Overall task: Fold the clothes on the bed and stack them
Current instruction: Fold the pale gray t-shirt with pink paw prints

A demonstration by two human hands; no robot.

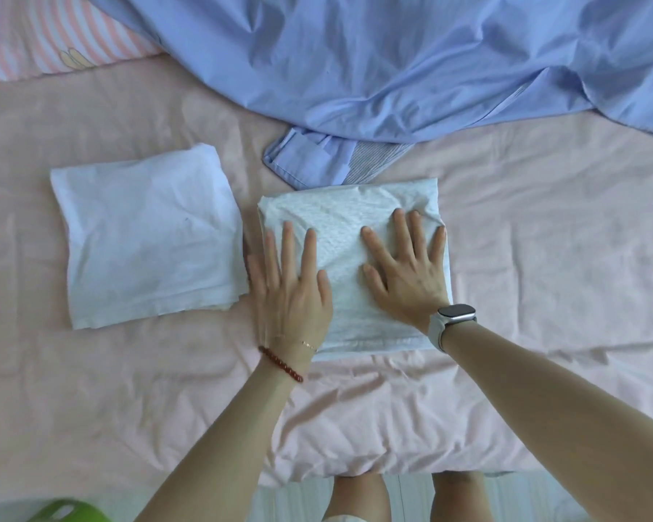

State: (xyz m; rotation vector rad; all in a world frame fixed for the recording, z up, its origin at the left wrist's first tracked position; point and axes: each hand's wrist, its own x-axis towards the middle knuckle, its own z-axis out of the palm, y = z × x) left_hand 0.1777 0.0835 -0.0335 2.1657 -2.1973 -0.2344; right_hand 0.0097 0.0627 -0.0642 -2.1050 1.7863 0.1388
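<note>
- Pink sheet (543, 258) covers the bed, creased all over, with a pink-striped pillow (53, 35) at the far left corner.
- A folded grey garment (349, 216) lies near the middle of the bed, squared into a neat rectangle.
- The left hand (291, 292) lies flat on the garment's left edge, fingers straight and spread, gripping nothing; part of the palm reaches over onto the sheet.
- The right hand (408, 273) presses flat on the garment's right half, fingers straight and fanned, also gripping nothing.
- A folded white garment (148, 235) sits just to the left of the grey one, close beside it, not stacked.
- A loose blue shirt (393, 65) sprawls unfolded across the far side of the bed; its cuff (302, 156) reaches the grey garment's far edge.
- A smartwatch (454, 318) is on the right wrist, a red bead bracelet (281, 365) on the left.
</note>
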